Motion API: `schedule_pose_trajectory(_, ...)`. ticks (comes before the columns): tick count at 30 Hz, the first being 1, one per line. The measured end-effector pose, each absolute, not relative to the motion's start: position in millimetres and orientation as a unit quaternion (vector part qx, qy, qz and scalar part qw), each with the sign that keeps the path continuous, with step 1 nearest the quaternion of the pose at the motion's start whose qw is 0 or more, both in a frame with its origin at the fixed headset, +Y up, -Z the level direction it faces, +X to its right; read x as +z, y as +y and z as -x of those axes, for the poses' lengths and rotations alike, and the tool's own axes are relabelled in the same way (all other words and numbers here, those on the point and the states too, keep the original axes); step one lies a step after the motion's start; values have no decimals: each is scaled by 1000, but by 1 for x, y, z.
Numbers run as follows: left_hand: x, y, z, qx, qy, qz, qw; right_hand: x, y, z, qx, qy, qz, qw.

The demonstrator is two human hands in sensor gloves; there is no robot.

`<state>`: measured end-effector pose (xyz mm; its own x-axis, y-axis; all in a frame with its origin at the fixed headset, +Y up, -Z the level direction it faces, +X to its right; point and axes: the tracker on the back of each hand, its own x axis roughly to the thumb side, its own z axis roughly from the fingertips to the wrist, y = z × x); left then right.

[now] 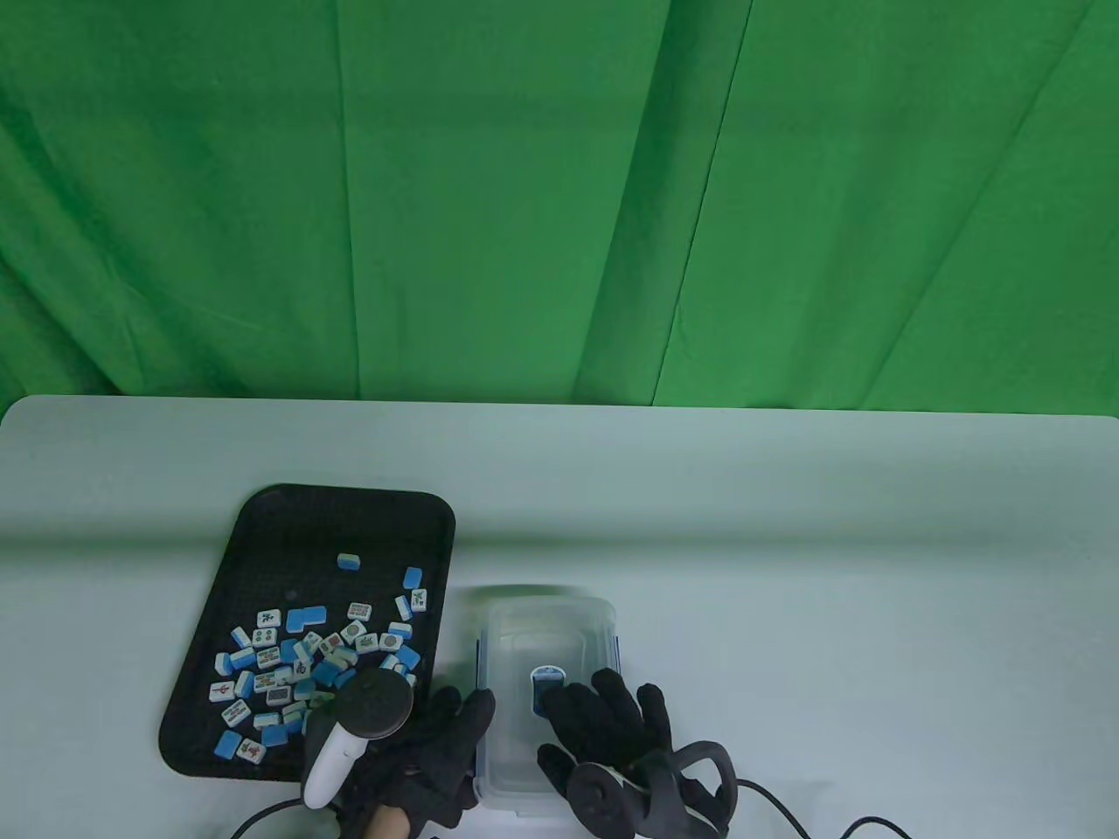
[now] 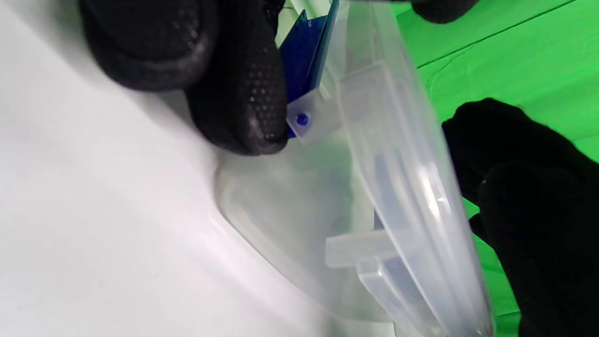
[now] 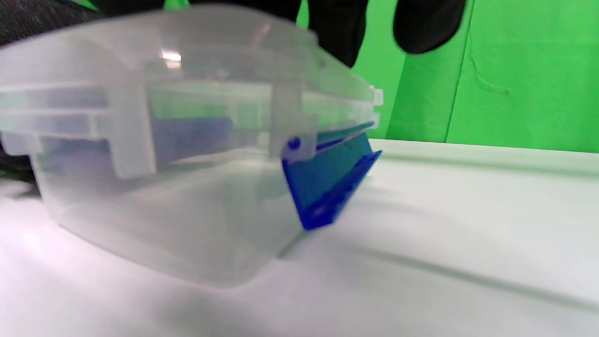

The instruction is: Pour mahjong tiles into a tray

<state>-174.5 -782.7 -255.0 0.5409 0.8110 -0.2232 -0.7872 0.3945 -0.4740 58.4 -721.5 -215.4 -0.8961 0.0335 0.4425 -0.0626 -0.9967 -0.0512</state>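
Green cloth (image 1: 559,192) hung behind a pale table (image 1: 830,542). On the table's left stood a black tray (image 1: 262,542), holding scattered blue-and-white mahjong tiles (image 1: 297,655), mostly in its near half. Just right of the tray sat a clear plastic box (image 1: 546,629) with its lid on; a blue side latch (image 3: 327,187) hung loose. The left hand (image 1: 437,752) rested against the box's left side, its fingers (image 2: 243,93) touching the wall by the latch hinge; whether they gripped could not be determined. The right hand (image 1: 612,725) lay on the lid, fingers (image 1: 577,699) spread flat, pressing near a blue-rimmed mark (image 1: 548,682).
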Motion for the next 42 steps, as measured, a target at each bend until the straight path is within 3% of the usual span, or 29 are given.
schedule_pose_trajectory(16, -250, -773, 186, 468, 19, 254, 846, -214, -723, -58, 974, -31, -225, 25)
schedule_pose_trajectory(26, -246, -759, 185, 420, 17, 194, 887, -214, -724, -58, 974, -29, -224, 21)
schedule_pose_trajectory(42, -233, -735, 148, 201, -24, 95, 975, -212, -725, -56, 974, -28, -223, 8)
